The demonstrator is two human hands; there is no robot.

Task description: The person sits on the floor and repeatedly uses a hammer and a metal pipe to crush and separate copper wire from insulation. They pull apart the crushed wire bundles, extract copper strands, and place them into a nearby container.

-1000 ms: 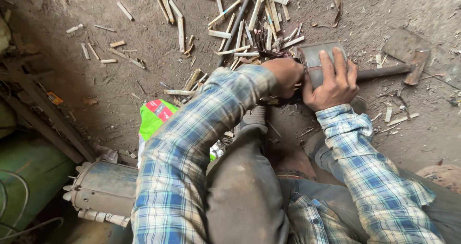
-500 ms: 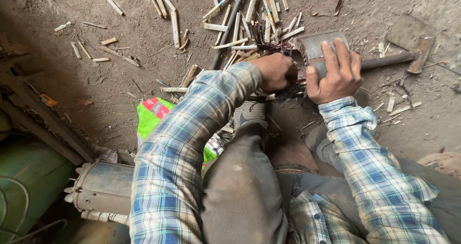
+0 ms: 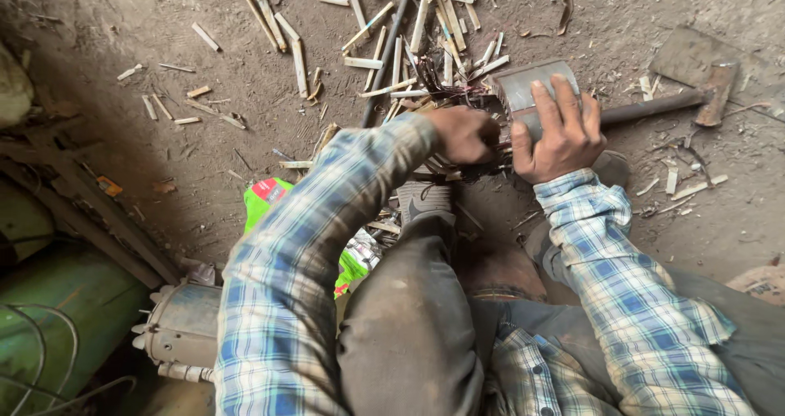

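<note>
Two hands on a metal cylinder and its tangle of wire, dirt floor

The right hand point(image 3: 560, 134) lies flat over the near side of a grey metal cylinder point(image 3: 527, 89), fingers spread apart and pressed against its curved wall, thumb toward the left. The left hand point(image 3: 464, 134) is just left of it, curled into a fist around a bunch of dark wire point(image 3: 441, 97) that sticks out of the cylinder's left end; the fingers are closed tight on the strands. The two hands are nearly touching. The cylinder rests on the floor at the far middle of the scene, just beyond a grey shoe point(image 3: 421, 199) and the bent knees.

From behind the right hand a dark rod point(image 3: 654, 105) runs to the right, ending near a flat rusty block point(image 3: 695, 60) at the far right. Pale sticks point(image 3: 368, 27) lie scattered over the dirt floor point(image 3: 163, 154) far and left of the hands, thickest just beyond the wire. Near the left forearm, lower on the floor, is a green wrapper point(image 3: 266, 199) with a red patch. At the near left stands a small ribbed motor casing point(image 3: 184, 330), and beside it, further left, a green drum point(image 3: 57, 318) with thin wires looped across it. Both sleeves are blue plaid, the trousers dark and dusty
</note>
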